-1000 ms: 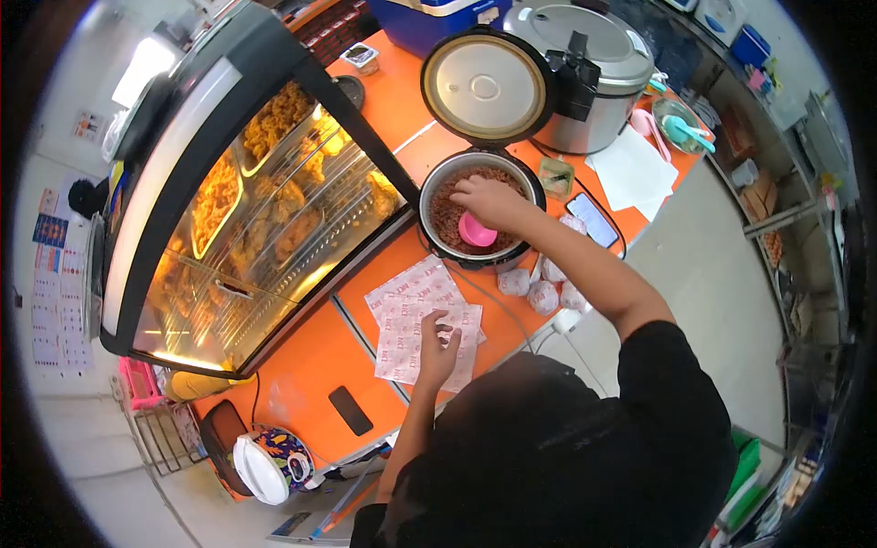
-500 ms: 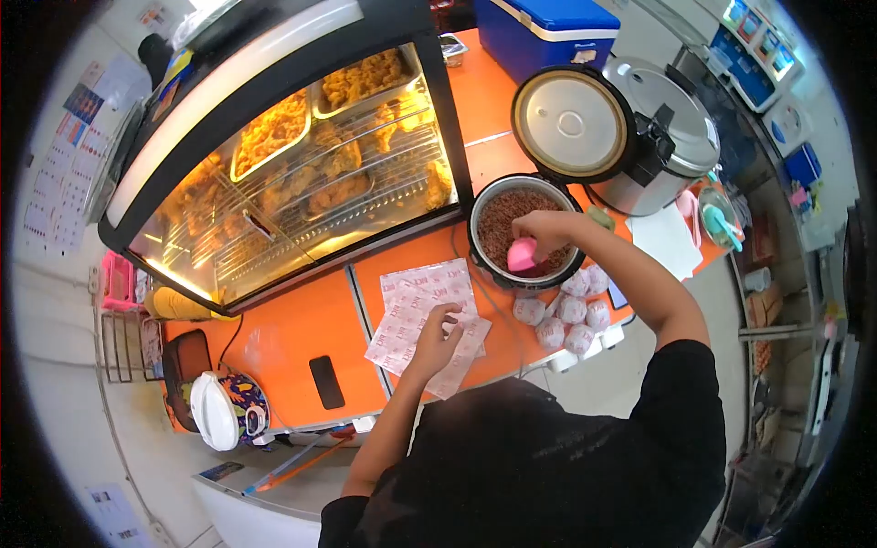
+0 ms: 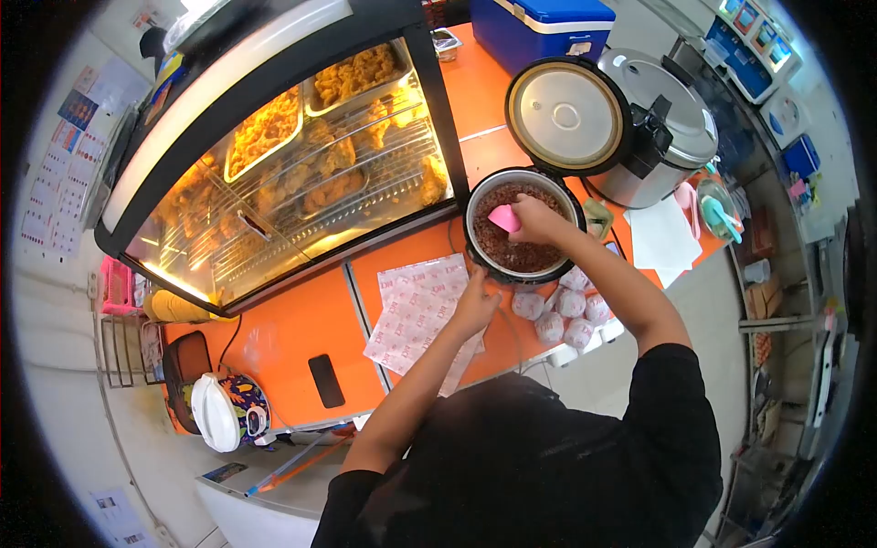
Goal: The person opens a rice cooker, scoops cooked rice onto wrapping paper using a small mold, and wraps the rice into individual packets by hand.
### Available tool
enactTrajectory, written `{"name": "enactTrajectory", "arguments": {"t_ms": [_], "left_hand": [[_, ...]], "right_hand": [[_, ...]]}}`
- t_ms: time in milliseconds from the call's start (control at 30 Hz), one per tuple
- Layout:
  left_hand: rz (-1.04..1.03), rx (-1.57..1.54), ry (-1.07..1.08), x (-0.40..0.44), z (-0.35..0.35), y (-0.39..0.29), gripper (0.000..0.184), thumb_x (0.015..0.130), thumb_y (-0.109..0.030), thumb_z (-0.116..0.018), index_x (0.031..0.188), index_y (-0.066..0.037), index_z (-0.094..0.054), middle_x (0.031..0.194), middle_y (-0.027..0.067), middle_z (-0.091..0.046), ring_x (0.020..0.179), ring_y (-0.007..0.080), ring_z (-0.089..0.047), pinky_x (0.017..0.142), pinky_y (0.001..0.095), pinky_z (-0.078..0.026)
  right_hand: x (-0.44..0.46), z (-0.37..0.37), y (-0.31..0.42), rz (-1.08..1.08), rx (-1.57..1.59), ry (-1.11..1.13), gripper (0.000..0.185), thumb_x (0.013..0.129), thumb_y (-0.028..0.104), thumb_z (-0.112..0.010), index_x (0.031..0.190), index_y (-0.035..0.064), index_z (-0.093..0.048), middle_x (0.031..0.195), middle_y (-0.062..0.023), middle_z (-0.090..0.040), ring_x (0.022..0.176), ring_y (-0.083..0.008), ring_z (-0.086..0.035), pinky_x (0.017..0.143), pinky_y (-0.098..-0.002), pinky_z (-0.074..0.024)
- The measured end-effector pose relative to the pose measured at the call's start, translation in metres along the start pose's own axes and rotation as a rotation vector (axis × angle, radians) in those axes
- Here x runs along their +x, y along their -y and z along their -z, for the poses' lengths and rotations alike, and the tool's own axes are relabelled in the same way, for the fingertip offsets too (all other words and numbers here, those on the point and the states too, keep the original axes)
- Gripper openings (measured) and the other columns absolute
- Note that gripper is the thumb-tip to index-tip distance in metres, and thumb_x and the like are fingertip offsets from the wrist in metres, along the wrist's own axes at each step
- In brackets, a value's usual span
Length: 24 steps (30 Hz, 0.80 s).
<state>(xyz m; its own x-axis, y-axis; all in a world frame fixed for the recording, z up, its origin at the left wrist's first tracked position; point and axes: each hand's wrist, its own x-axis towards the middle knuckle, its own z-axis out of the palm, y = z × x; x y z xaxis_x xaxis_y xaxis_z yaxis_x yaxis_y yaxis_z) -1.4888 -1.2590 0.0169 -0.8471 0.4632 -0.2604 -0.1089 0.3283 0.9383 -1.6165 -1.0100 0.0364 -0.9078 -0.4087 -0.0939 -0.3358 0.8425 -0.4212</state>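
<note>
My right hand (image 3: 534, 222) is closed round a pink scoop (image 3: 503, 217) inside the open rice cooker (image 3: 475, 247). Reddish-brown rice (image 3: 498, 245) fills the pot around the scoop. Near the cooker's lower left rim is my left hand (image 3: 475, 303); its fingers point up toward the rim, and whether they touch it or hold anything is unclear. Printed wrapping papers (image 3: 416, 310) lie overlapped on the orange table beside and partly under that hand. Several round wrapped bundles (image 3: 572, 303) are grouped below the cooker, to the right.
A lit glass display case (image 3: 301, 247) of fried food stands at the left. The cooker's raised lid (image 3: 566, 114), a larger cooker (image 3: 671, 119) and a blue cooler (image 3: 548, 41) are behind. A black phone (image 3: 326, 381) and white sheets (image 3: 660, 239) lie on the table.
My left hand has moved from over the papers up to the cooker's rim. The pink scoop has shifted up and left within the pot. The camera view has swung since the earliest frame.
</note>
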Motion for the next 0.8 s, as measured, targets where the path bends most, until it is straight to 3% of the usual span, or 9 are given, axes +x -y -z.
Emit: {"name": "enactTrajectory", "arguments": {"t_ms": [100,300,333,367,533,633,667,767,800], "left_hand": [[0.019,-0.024,0.008,-0.003,0.002,-0.002,0.083,0.092,-0.006,-0.066,0.161,0.004,-0.02,0.157,0.025,-0.041,0.148,0.0341,-0.04,0.118,0.0401,-0.037],[-0.054,-0.065,0.069,0.001,0.007,0.003,0.083,0.09,-0.003,-0.066,0.16,0.004,-0.023,0.167,0.0233,-0.027,0.157,0.0325,-0.021,0.123,0.0378,-0.029],[-0.082,-0.057,0.078,0.003,0.008,0.005,0.083,0.09,-0.002,-0.066,0.16,0.004,-0.023,0.168,0.0229,-0.024,0.158,0.0321,-0.018,0.123,0.0372,-0.028],[-0.112,-0.048,0.088,0.004,0.009,0.007,0.083,0.09,-0.002,-0.066,0.16,0.004,-0.023,0.169,0.0225,-0.022,0.159,0.0318,-0.016,0.124,0.0367,-0.026],[-0.01,-0.054,0.031,0.0,0.005,0.01,0.083,0.091,0.0,-0.063,0.162,0.003,-0.019,0.167,0.022,-0.029,0.155,0.0319,-0.026,0.124,0.0375,-0.026],[0.029,-0.151,-0.002,-0.007,0.003,0.003,0.087,0.092,0.0,-0.061,0.164,0.001,-0.012,0.164,0.0226,-0.034,0.151,0.0308,-0.035,0.121,0.0379,-0.031],[0.046,-0.198,-0.008,-0.01,0.004,-0.004,0.088,0.092,0.0,-0.06,0.164,0.001,-0.009,0.163,0.0229,-0.035,0.149,0.0304,-0.038,0.12,0.038,-0.033],[0.046,-0.193,-0.047,-0.015,0.002,-0.004,0.09,0.094,-0.001,-0.058,0.165,-0.001,-0.003,0.16,0.0238,-0.038,0.145,0.0298,-0.045,0.115,0.0371,-0.041],[0.078,-0.173,-0.035,-0.016,0.001,-0.004,0.09,0.094,-0.001,-0.058,0.165,-0.001,-0.003,0.16,0.0238,-0.038,0.143,0.0296,-0.047,0.113,0.0369,-0.043]], "right_hand": [[-0.001,-0.01,0.005,0.035,-0.028,0.008,0.034,0.068,0.024,-0.082,0.084,-0.005,-0.075,0.086,-0.023,-0.07,0.088,-0.038,-0.069,0.085,-0.0441,-0.0571],[0.007,-0.023,0.018,-0.167,0.462,0.268,0.038,0.074,0.023,-0.08,0.089,-0.0114,-0.076,0.072,-0.0175,-0.075,0.067,-0.0201,-0.076,0.062,-0.0335,-0.0622],[0.006,-0.023,0.021,-0.19,0.46,0.259,0.042,0.072,0.032,-0.082,0.085,-0.008,-0.078,0.074,-0.0165,-0.075,0.07,-0.021,-0.076,0.067,-0.0351,-0.0623],[0.003,-0.02,0.022,-0.228,0.567,0.287,0.04,0.073,0.029,-0.082,0.087,-0.0083,-0.078,0.075,-0.015,-0.076,0.071,-0.0206,-0.076,0.067,-0.034,-0.0625],[-0.014,0.014,0.021,-0.319,0.925,0.336,0.035,0.082,0.019,-0.078,0.099,-0.0117,-0.075,0.079,-0.0116,-0.076,0.067,-0.0167,-0.074,0.063,-0.0295,-0.0619],[-0.022,0.036,0.021,-0.259,0.82,0.206,0.03,0.082,0.015,-0.078,0.098,-0.0097,-0.075,0.077,-0.0111,-0.075,0.066,-0.0146,-0.072,0.062,-0.029,-0.0609],[-0.023,0.047,0.027,-0.221,0.563,0.21,0.037,0.079,0.011,-0.08,0.109,-0.0086,-0.072,0.093,-0.0147,-0.074,0.079,-0.0216,-0.075,0.072,-0.0347,-0.062],[-0.035,0.012,0.026,0.351,-0.148,-0.118,0.041,0.076,0.012,-0.08,0.111,-0.0074,-0.069,0.109,-0.0225,-0.065,0.093,-0.0338,-0.073,0.083,-0.0451,-0.0605],[-0.035,0.011,0.023,0.246,-0.138,-0.068,0.047,0.075,0.012,-0.081,0.115,-0.0069,-0.067,0.112,-0.0225,-0.063,0.095,-0.0354,-0.071,0.086,-0.0454,-0.0593]]}}
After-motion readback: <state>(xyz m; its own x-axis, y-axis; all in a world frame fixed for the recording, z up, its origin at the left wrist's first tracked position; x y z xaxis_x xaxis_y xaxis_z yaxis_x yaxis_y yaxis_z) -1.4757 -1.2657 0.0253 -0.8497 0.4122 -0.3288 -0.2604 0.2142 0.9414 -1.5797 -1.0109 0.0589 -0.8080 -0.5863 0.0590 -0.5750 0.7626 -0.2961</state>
